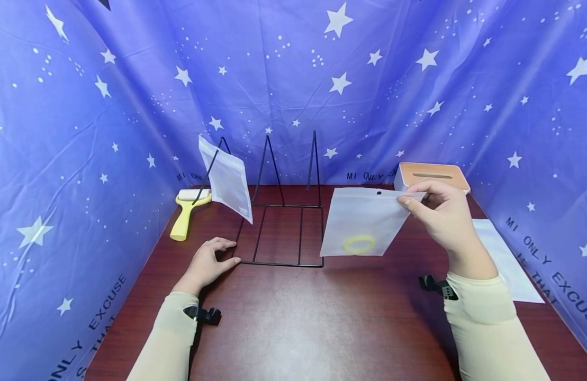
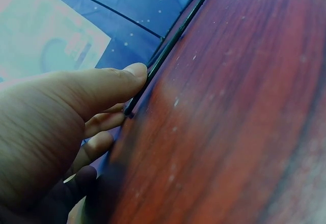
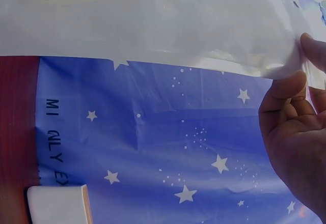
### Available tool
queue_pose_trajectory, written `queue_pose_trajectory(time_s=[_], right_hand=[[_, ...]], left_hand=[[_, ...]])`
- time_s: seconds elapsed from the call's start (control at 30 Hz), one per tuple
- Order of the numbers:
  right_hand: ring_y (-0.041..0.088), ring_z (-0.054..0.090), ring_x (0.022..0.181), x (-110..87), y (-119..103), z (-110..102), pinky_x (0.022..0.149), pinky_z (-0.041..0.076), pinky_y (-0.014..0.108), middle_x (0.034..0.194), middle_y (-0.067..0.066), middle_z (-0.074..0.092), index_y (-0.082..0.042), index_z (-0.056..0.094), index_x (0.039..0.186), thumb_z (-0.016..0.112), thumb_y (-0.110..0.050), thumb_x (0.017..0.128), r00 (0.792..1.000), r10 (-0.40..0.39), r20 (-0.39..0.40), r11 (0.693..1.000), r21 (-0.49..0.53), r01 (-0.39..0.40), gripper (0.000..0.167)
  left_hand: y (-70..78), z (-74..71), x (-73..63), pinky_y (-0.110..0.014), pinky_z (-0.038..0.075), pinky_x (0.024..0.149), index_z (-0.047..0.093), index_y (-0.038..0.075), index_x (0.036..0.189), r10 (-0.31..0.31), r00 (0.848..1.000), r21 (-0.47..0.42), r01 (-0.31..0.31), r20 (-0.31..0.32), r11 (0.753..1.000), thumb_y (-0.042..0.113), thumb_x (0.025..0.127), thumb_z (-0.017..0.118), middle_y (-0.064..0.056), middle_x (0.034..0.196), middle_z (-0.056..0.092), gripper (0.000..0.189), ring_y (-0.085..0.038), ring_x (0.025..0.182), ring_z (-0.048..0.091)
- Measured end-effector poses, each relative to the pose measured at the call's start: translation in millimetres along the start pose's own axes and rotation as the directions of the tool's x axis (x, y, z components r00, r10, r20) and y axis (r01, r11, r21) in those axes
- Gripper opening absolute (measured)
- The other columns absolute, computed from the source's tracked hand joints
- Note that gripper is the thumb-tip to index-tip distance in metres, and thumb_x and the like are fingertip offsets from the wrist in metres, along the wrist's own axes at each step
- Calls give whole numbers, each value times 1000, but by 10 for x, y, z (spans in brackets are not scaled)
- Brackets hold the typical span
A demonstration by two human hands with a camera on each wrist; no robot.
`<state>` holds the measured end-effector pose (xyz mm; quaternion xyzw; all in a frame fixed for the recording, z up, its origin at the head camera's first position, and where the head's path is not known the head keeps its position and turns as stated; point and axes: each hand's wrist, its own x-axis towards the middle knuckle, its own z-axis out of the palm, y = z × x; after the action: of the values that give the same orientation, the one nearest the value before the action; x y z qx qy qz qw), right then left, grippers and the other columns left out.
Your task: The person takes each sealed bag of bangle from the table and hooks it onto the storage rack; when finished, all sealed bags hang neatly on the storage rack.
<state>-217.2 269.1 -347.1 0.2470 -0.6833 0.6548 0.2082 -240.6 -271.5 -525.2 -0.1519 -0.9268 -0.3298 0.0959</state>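
Note:
In the head view my right hand [image 1: 443, 211] pinches a translucent white zip bag [image 1: 345, 217] by its upper right corner, between thumb and fingers. The bag hangs tilted above the table, a small dark hang hole in its top strip. A yellow ring [image 1: 359, 244] shows through near its bottom. My left hand [image 1: 209, 263] holds the near left corner of a black wire rack [image 1: 283, 264]; in the left wrist view the thumb [image 2: 135, 71] is on the wire, with curled fingers below. Another translucent bag [image 1: 226, 177] leans at the rack's left upright.
A yellow-handled lint roller [image 1: 181, 222] lies left of the rack. At the back right stands a white tissue box [image 1: 433, 174] with a wooden lid. A white sheet or bag [image 1: 512, 264] lies on the dark red table [image 1: 293, 328] beyond my right forearm. Starry blue cloth [image 1: 293, 79] surrounds the table.

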Motion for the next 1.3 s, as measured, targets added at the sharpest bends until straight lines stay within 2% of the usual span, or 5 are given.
queue_pose_trajectory(time_s=[0.07,0.3,0.53,0.77,1.3], right_hand=[[12,58,56,4,-10,7,51,44,21,80,3,72,16,68,95,72,20,86,1000,-3,-19,1000,-11,2,10],[12,59,59,-4,-47,36,54,45,21,85,8,74,20,66,96,69,25,84,997,-52,-51,995,85,56,13],[13,59,62,5,-128,152,56,46,21,85,10,75,21,66,94,67,27,83,995,-95,-41,986,136,99,13],[13,54,60,25,-160,310,52,40,22,89,12,74,21,66,92,66,29,81,989,-146,3,978,149,144,13],[12,48,57,55,-148,646,48,35,23,90,14,71,13,70,92,70,24,83,990,-134,49,981,149,126,14]], left_hand=[[-4,2,1,-49,47,98,76,12,126,0,1000,1,0,0,1000,29,85,90,-2,122,71,46,-26,114,61],[-16,21,9,-48,47,98,77,11,125,17,1000,10,-17,-6,1000,28,84,90,-2,121,71,46,-26,114,62],[-17,21,7,-47,47,99,77,12,125,16,1000,20,-15,-6,1000,28,84,90,-2,122,71,46,-26,115,61],[-22,18,8,-48,47,99,77,12,125,14,1000,21,-14,-6,1000,28,84,90,-2,122,71,46,-27,116,61],[-33,15,9,-47,47,99,77,12,124,20,1000,18,-20,-3,1000,28,84,90,-2,122,71,46,-26,116,62]])
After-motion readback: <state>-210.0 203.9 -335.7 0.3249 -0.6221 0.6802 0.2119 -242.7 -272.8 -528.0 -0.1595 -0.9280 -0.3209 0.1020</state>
